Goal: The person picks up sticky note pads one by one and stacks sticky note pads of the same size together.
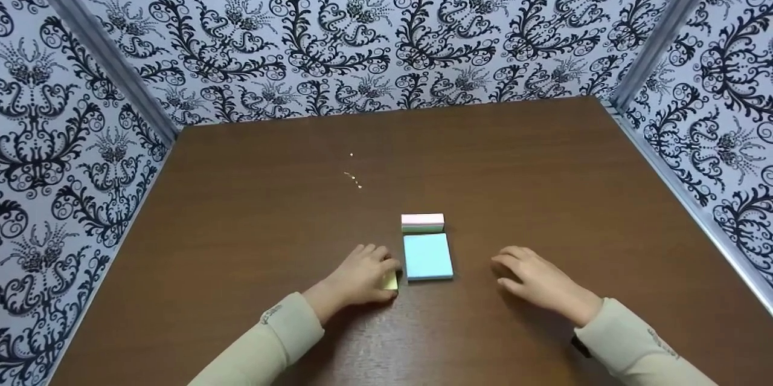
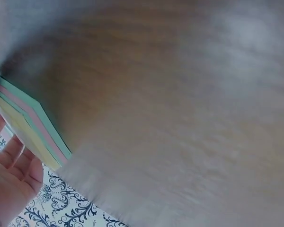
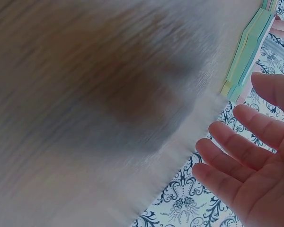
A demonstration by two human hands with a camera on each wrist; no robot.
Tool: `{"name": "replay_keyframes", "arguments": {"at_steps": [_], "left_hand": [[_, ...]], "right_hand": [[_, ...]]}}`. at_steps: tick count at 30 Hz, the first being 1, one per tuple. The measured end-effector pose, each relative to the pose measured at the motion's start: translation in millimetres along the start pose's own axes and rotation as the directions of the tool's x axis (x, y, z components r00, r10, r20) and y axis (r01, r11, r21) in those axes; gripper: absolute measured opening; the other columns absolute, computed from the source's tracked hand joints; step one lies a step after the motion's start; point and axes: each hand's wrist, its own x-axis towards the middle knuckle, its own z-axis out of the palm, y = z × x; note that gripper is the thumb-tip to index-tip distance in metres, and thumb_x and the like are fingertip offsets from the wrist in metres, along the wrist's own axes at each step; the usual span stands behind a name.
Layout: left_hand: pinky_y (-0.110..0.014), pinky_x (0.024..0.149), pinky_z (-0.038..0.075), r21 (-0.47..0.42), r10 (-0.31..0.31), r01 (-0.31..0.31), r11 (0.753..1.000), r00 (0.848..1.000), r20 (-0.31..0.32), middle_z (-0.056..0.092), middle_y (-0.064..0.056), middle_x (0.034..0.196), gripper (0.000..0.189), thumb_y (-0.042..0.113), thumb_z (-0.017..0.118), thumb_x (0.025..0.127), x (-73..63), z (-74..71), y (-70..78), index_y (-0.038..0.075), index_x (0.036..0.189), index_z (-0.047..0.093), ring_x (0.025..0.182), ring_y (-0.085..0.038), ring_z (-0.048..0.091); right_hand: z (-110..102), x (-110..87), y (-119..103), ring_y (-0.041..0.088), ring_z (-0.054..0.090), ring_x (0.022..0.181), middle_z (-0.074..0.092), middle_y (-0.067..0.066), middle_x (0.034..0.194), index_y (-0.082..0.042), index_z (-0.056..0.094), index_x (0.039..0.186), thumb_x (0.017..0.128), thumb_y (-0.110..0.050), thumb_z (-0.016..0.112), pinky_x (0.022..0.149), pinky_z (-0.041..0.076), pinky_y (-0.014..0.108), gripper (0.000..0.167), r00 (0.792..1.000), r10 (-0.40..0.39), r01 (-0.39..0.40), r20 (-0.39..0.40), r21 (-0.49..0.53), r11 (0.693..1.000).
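Observation:
My left hand [image 1: 362,277] grips a sticky note pad [image 1: 391,281] with a yellow top, mostly hidden under the fingers in the head view. Green, pink and yellow layers show along this pad [image 2: 35,124] in the left wrist view, with thumb and fingers at its edges. Just right of it lies a square light-blue sticky note pad [image 1: 428,257]. Directly behind that sits a narrow block of sticky notes [image 1: 422,222], pink on top with green below. My right hand [image 1: 537,280] is apart from the pads, its fingers [image 3: 246,149] relaxed and holding nothing.
The brown wooden table [image 1: 272,193] carries a few small bright specks [image 1: 353,178] behind the pads. Patterned black-and-white walls [image 1: 374,29] close off the back and both sides. A dark object [image 1: 580,347] shows under the right sleeve cuff.

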Motion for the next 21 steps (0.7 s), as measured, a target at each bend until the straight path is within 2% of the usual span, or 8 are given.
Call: {"name": "replay_keyframes", "arguments": {"at_steps": [14,21], "left_hand": [[-0.038,0.082,0.043,0.076,0.097,-0.099,0.992,0.995,0.027,0.056,-0.002,0.11,0.039,0.041,0.064,0.078,-0.7,-1.9,-4.6,0.022,0.113,0.061,0.094,-0.02,0.053],[-0.038,0.083,0.044,0.076,0.116,-0.118,0.99,0.993,0.036,0.055,-0.002,0.112,0.039,0.041,0.063,0.079,-0.6,-1.7,-6.7,0.022,0.113,0.06,0.096,-0.021,0.054]], "right_hand": [[-0.1,-0.5,0.0,0.037,0.05,0.11,0.053,0.02,0.118,0.003,0.057,0.116,0.086,-0.015,0.06,0.088,0.042,0.05,0.034,1.0,-0.016,0.016,-0.015,-0.007,1.0],[0.5,-0.8,0.5,0.037,0.049,0.111,0.052,0.021,0.119,0.003,0.057,0.116,0.086,-0.015,0.06,0.089,0.041,0.05,0.035,1.0,-0.004,0.004,-0.01,-0.007,1.0]]}}
